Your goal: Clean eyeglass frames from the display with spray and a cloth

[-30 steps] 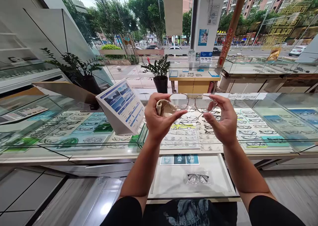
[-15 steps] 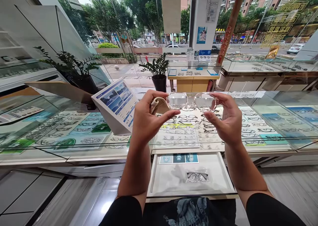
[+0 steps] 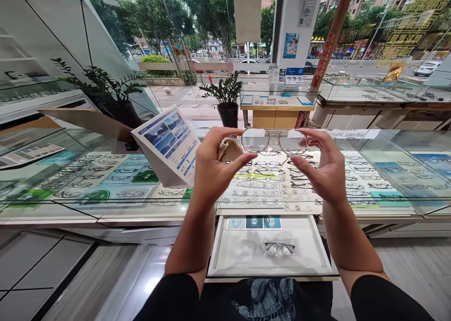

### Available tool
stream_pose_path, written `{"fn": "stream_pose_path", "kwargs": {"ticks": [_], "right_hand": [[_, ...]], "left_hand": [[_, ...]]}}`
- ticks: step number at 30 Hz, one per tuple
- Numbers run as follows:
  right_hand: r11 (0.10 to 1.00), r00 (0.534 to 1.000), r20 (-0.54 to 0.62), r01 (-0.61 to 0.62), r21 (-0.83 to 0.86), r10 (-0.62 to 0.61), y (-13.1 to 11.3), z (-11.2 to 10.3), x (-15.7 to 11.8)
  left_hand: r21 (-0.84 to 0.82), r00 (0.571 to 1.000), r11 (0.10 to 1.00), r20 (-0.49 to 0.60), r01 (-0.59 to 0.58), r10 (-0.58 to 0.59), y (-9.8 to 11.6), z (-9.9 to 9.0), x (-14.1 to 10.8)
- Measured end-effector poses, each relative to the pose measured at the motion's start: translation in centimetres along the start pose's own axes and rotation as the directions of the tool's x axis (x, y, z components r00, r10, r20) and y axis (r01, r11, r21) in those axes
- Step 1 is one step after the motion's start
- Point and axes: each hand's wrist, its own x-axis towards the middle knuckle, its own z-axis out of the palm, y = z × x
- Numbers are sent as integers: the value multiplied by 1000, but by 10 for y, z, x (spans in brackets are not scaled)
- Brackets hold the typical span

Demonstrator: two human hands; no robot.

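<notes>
A pair of thin-framed, clear-lens glasses (image 3: 274,137) is held up level above the glass display counter. My left hand (image 3: 215,163) grips its left side, with a beige cloth (image 3: 230,151) tucked between thumb and fingers. At the right side of the frame, my right hand (image 3: 326,166) pinches the rim or hinge with thumb and fingertips. Below the hands, a pulled-out white drawer (image 3: 243,260) holds black-framed glasses in a clear bag (image 3: 279,249) and a strip of face pictures (image 3: 254,223).
Rows of glasses lie under the counter's glass (image 3: 366,170). A standing calendar card (image 3: 169,144) is left of my left hand. Potted plants (image 3: 227,97) stand behind the counter and at left. A wooden display table (image 3: 275,118) is farther back, before the window.
The glasses and both hands have shifted slightly to the right in view, and the glasses sit a little higher. The camera view has tilted slightly. Both hands keep their hold.
</notes>
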Motion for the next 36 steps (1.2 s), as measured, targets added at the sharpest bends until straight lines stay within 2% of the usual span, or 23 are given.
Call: {"fn": "stream_pose_path", "kwargs": {"ticks": [8,13,17,23,27,33,36], "right_hand": [[993,999,-28,23,-120,-26,6,-4,1],[988,1000,-21,17,-153,-21,5,-4,1],[987,1000,-22,14,-159,-18,2,-4,1],[977,997,-63,37,-212,-51,-3,-4,0],[972,994,-78,58,-225,-78,-6,-5,0],[973,994,-77,60,-223,-79,-7,-4,-1],[975,995,-74,51,-216,-68,-5,-3,-1]], "left_hand": [[15,998,1000,-61,7,-6,0,16,-4],[42,996,999,-92,14,-10,2,20,-6],[52,996,998,-82,29,-25,1,22,-6],[-60,983,982,-3,181,-181,-3,27,-8],[-78,975,972,26,221,-219,-4,30,-9],[-58,966,964,4,258,-258,-1,32,-8],[-61,972,971,-23,232,-234,-1,32,-8]]}}
